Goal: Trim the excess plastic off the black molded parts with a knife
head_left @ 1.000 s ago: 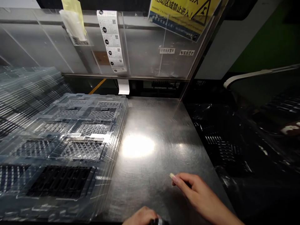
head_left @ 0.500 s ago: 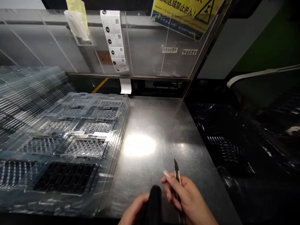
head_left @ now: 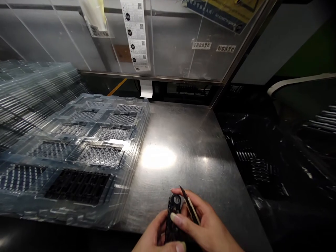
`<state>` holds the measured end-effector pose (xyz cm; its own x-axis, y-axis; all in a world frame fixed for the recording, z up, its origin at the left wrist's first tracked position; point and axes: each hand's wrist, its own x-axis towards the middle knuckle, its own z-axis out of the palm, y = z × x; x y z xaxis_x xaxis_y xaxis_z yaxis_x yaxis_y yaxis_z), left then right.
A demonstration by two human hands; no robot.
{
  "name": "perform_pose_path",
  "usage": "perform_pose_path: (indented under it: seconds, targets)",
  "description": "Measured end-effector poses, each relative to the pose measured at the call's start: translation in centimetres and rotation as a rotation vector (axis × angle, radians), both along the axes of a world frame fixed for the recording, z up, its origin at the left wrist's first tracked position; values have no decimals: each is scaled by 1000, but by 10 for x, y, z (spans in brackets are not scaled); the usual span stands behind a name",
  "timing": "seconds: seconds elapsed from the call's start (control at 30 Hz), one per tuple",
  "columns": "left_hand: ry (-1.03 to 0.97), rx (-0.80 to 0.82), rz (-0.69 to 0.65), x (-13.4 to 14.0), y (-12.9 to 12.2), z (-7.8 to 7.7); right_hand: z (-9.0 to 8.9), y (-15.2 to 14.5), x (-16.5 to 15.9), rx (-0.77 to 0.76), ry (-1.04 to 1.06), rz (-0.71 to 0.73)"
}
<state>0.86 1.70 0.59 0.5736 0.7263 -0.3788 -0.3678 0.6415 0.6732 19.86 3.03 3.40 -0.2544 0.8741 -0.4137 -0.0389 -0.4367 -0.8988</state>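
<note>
Low in the head view, both hands meet over the near edge of a steel table [head_left: 183, 140]. My left hand [head_left: 153, 238] grips a small black part [head_left: 173, 217] with a round opening at its upper end. My right hand [head_left: 207, 229] holds thin black tweezers [head_left: 189, 204], their tip pointing up and left, close beside the top of the part; its fingers also rest against the part. A stack of clear plastic trays [head_left: 86, 157] with ribbed pockets lies left of the hands; its nearest pockets hold dark parts.
A second leaning stack of clear trays [head_left: 28, 94] fills the far left. A clear guard panel [head_left: 168, 45] with a label strip [head_left: 136, 35] rises behind the table. Dark bins with black parts [head_left: 262, 168] lie to the right, below the table's edge.
My right hand picked up the tweezers from the table. My left hand raised the black part into view, and both hands came together. The camera tilted down slightly.
</note>
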Motion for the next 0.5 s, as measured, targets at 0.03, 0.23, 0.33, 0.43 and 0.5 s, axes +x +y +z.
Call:
perform_pose_path:
  seconds: [0.03, 0.23, 0.33, 0.43, 0.5]
  targets:
    - [-9, 0, -1, 1, -1, -2, -1, 2, 0, -10, 18, 6]
    - [-23, -31, 7, 1, -3, -4, -5, 9, 0, -76, 79, -89]
    - [5, -122, 115, 3, 1, 3, -7, 3, -2, -57, 28, -208]
    - [49, -227, 278, 6, 7, 10, -8, -12, -10, -86, 0, -224]
    - [42, -258, 319, 8, 11, 13, -11, -22, -18, -109, 26, -215]
